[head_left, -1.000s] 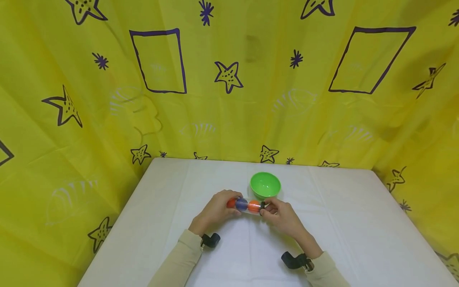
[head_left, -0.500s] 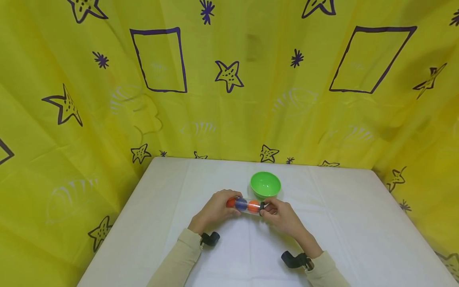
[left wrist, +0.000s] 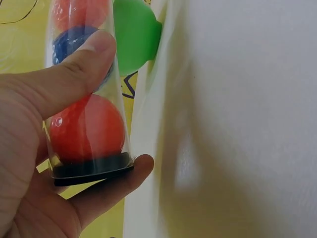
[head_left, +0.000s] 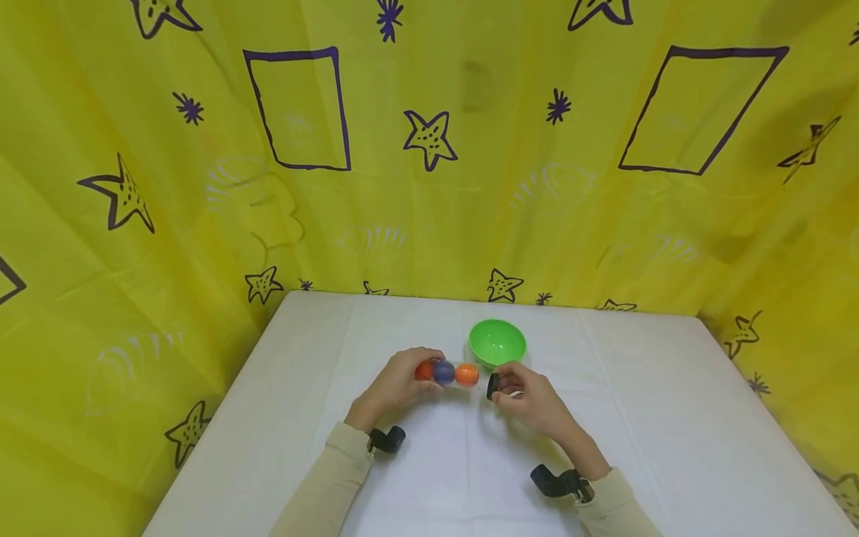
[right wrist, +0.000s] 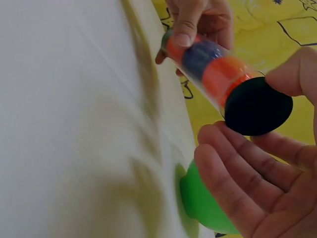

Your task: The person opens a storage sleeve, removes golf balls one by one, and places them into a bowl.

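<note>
My left hand point(head_left: 397, 380) grips a clear plastic tube point(left wrist: 84, 96), thumb across its side. Inside sit a red ball point(left wrist: 88, 130) at the near end, a blue ball point(head_left: 444, 372) in the middle and an orange ball point(head_left: 467, 375) at the far end. A black cap covers the tube's left end in the left wrist view. Between thumb and fingers my right hand point(head_left: 533, 400) pinches another black cap point(right wrist: 258, 106). In the head view that cap stands a little apart from the tube's right end. The tube lies nearly level above the table.
A green bowl point(head_left: 497, 344) stands on the white-covered table point(head_left: 631, 418), just behind my hands. Yellow curtain point(head_left: 429, 216) with dark star drawings hangs behind and on both sides. Each wrist wears a black camera mount.
The black cap in my right hand has come off the tube's end, leaving a gap. My left hand has moved slightly left and up with the tube and balls.
</note>
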`<state>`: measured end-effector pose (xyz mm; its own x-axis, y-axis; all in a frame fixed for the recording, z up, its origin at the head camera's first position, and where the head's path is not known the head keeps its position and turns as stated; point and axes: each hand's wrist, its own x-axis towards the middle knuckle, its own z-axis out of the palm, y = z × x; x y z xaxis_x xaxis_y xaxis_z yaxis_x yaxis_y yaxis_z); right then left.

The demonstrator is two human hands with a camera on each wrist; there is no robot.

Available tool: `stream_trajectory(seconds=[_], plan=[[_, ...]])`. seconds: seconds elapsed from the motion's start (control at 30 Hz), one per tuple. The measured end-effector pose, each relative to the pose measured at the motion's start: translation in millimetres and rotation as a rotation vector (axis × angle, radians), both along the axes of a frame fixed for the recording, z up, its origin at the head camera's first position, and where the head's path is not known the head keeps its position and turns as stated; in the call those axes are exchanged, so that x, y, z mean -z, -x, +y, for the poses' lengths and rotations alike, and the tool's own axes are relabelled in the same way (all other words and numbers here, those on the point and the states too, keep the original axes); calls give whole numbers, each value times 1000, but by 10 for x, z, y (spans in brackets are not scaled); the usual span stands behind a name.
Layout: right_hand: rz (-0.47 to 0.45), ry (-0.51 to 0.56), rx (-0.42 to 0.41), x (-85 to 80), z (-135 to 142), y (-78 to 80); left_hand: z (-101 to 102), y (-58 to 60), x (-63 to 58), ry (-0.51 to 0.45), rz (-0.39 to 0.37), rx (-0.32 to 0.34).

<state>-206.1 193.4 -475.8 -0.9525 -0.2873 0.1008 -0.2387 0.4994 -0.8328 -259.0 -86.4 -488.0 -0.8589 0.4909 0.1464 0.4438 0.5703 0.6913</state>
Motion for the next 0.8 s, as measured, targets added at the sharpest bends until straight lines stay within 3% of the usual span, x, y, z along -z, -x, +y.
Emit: stream_trajectory(seconds=[0.33, 0.8], plan=[[-75, -4, -35, -60, 203, 20, -34, 27, 13, -37, 7, -50], [-82, -87, -104, 110, 212, 62, -75, 31, -7, -35, 51, -78]])
